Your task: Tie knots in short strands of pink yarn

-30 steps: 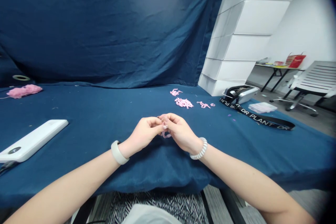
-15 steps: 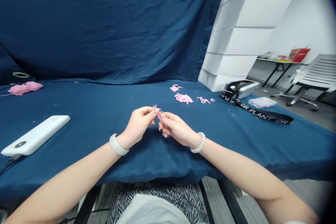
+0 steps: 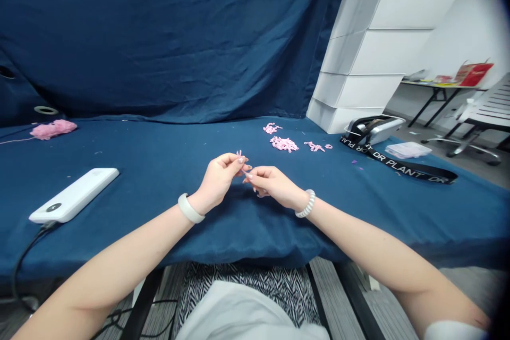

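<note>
Near the front of the blue-covered table, my left hand (image 3: 218, 177) pinches a short piece of pink yarn (image 3: 239, 153), whose ends poke up above the thumb and forefinger. Close on its right, my right hand (image 3: 274, 185) is closed in a pinch at the lower end of the same yarn, with the fingertips of both hands almost touching. Most of the piece is hidden by the fingers. Beyond the hands lie a pile of small pink yarn pieces (image 3: 284, 144), a smaller pile (image 3: 271, 128) behind it, and a few loose pieces (image 3: 314, 146) to the right.
A pink yarn ball (image 3: 53, 129) lies at the far left, its strand trailing off. Nearer is a white power bank (image 3: 75, 195) with a black cable. On the right are a lettered black strap (image 3: 410, 170), a flat clear case (image 3: 408, 149) and stacked white boxes (image 3: 358, 85).
My right fingertips have slid down and slightly away from the left ones, from overlapping to a small gap. The whole view has shifted a little, moving the scene rightward.
</note>
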`<state>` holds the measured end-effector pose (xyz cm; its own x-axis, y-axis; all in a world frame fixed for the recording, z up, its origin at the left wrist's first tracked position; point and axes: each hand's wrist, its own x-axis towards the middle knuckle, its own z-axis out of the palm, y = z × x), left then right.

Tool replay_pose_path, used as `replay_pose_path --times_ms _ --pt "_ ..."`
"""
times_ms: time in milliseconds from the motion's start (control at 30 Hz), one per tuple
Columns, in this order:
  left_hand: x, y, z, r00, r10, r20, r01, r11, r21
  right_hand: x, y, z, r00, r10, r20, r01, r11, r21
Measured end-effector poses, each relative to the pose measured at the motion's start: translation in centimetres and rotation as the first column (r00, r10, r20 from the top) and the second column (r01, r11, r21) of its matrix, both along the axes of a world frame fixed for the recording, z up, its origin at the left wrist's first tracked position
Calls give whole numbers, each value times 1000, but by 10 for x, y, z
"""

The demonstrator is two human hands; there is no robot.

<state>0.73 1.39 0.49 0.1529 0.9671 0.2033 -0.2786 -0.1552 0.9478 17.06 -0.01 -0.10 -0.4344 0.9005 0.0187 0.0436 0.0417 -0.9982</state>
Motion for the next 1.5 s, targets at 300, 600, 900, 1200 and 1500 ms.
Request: replay_pose_path --times_ms 300,600,900,1200,1500 --pt "1 -4 11 953 -59 296 93 990 -102 24 20 10 962 -9 273 -48 978 201" --pt "1 -8 11 979 -191 72 199 971 -130 41 22 24 932 -78 353 -64 925 374" --pt "2 -7 6 970 -218 -105 196 963 -187 47 16 26 931 -23 364 -205 791 576" --pt "2 -14 12 901 -378 -211 323 912 -254 41 6 28 948 -162 275 -109 647 755" --pt "0 -16 11 844 -512 -160 447 836 -317 35 -1 25 955 -138 263 -131 600 789"
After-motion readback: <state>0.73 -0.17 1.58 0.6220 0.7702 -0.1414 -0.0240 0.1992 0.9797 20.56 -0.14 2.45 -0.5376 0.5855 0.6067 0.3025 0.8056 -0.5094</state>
